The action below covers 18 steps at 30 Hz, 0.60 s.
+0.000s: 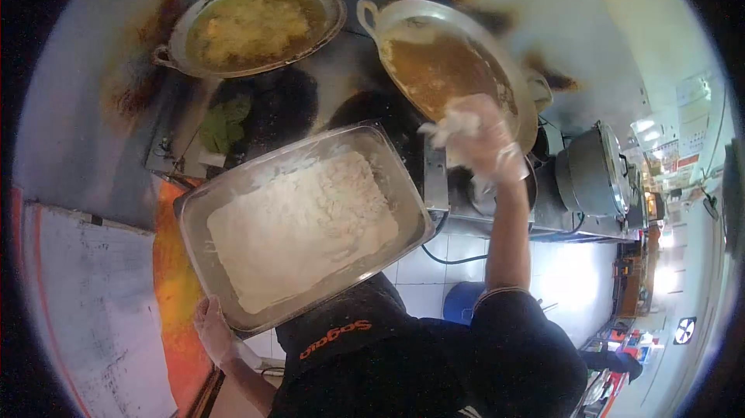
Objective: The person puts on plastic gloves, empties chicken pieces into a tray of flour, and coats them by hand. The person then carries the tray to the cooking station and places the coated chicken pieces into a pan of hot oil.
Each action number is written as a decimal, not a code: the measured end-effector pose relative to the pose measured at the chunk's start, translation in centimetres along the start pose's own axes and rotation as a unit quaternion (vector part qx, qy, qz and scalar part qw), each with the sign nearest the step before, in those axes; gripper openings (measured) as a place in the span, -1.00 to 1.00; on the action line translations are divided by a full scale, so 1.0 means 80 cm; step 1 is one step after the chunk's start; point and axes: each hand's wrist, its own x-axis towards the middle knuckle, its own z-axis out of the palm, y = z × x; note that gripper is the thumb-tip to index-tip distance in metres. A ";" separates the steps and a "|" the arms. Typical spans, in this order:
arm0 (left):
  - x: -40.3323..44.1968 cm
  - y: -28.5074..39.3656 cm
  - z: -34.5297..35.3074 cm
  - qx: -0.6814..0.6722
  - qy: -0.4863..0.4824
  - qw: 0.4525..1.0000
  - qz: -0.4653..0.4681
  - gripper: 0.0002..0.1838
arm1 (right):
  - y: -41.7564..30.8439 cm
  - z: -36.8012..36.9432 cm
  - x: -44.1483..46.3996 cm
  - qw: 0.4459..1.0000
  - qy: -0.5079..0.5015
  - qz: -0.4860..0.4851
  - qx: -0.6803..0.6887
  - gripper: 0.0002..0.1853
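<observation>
My left hand (215, 333), in a clear glove, grips the near left corner of a rectangular metal tray (400, 181). White flour (295, 224) fills much of the tray, lumpy towards its right side. Over the near edge of the right wok (508, 88), my right hand (487, 142) is closed on a flour-coated piece (450, 129), also wearing a clear glove. What lies under the coating cannot be made out. Brown oil with pale froth fills that wok. In the left wok (182, 45), pale golden food (256, 30) sits in bubbling oil.
Dark burners and the stove front lie beneath the woks. A green leafy-looking item (225, 124) rests on the stove at left. To the right stands a large lidded pot (594, 169). A blue bucket (463, 301) is on the tiled floor.
</observation>
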 end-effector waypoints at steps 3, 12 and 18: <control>0.004 -0.029 0.007 -0.024 0.020 0.996 0.083 -0.71 | -0.006 -0.053 0.018 0.936 0.064 0.338 0.081 -0.62; 0.008 -0.010 0.008 -0.227 0.004 0.974 -0.020 -0.76 | 0.205 -0.190 -0.031 0.860 -0.089 0.135 -0.484 -0.45; 0.007 0.005 0.003 -0.215 -0.014 0.976 -0.025 -0.77 | 0.267 -0.292 -0.018 0.876 -0.235 0.256 -0.334 -0.49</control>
